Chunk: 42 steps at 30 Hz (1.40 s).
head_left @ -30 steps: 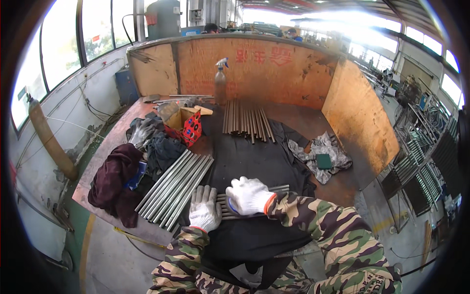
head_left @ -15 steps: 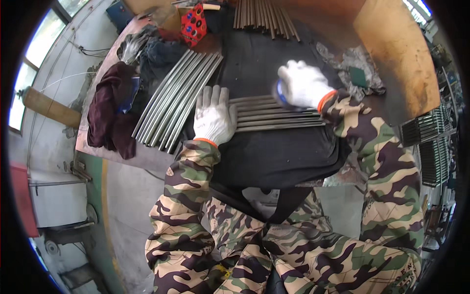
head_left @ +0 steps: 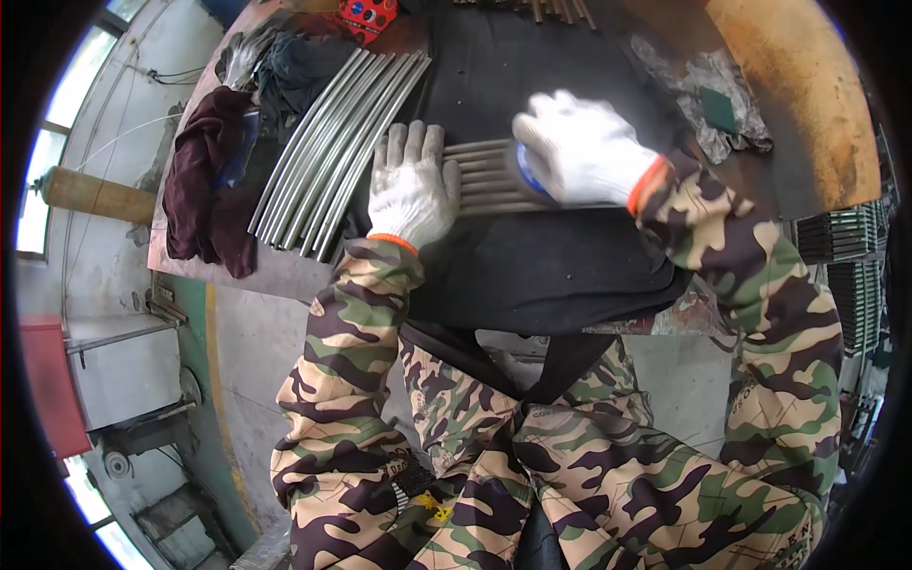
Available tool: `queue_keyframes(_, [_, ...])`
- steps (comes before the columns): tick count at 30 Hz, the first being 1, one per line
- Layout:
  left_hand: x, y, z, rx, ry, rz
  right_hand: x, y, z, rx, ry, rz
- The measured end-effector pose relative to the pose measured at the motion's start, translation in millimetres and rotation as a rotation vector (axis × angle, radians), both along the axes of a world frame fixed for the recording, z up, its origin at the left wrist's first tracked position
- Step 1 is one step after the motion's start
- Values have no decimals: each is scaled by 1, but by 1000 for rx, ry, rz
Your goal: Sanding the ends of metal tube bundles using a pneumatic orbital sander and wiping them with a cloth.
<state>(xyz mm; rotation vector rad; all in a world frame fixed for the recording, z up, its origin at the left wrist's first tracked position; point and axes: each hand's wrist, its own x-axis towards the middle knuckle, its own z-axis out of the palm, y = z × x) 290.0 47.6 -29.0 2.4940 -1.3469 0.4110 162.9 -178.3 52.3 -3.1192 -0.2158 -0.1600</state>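
Note:
Side by side on the black cloth (head_left: 532, 275) lies a row of dull grey metal rods (head_left: 484, 179). My left hand (head_left: 410, 185), in a white glove with greyish fingers, rests flat over their left ends, fingers stretched out. Over the right part of the row is my right hand (head_left: 589, 147), gloved too and blurred by motion. It is closed on a round pad with a blue edge (head_left: 528, 171), pressed against the rods; most of the pad is hidden under the glove. Left of my left hand lies a batch of shiny, slightly bent-looking rods (head_left: 332, 142).
More brownish rods (head_left: 560, 11) lie at the far edge. Dark red cloth (head_left: 209, 180) and dark blue cloth (head_left: 302, 81) are heaped on the left, near a red patterned box (head_left: 369, 17). Crumpled plastic with a green pad (head_left: 717, 109) lies right, before a tan board (head_left: 798, 95).
The whole view has tilted, so the table sits higher in it. My right hand has slid the blue-edged pad slightly left and nearer over the rods. My left hand stays on the rod ends.

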Motion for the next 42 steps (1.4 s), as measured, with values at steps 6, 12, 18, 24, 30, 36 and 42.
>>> queue_keyframes(6, [10, 3, -6, 9, -17, 61, 38, -10, -7, -54, -10, -133])
queue_keyframes(12, [9, 1, -7, -14, -33, 36, 30, 6, 0, -3, 23, -125])
queue_keyframes(18, [2, -20, -17, -54, 7, 39, 6, 4, -10, -55, 1, -85])
queue_keyframes(24, [10, -6, -9, 5, -18, 74, 48, 10, -3, -22, 16, -138])
queue_keyframes(30, [9, -6, -3, -9, 10, 69, 32, 28, 3, -14, 79, -60])
queue_keyframes(36, [18, -6, -24, -84, 108, -110, 31, -10, -17, -66, 30, -187])
queue_keyframes(42, [24, 10, -8, -72, 17, -72, 39, 36, 4, 2, 90, -99])
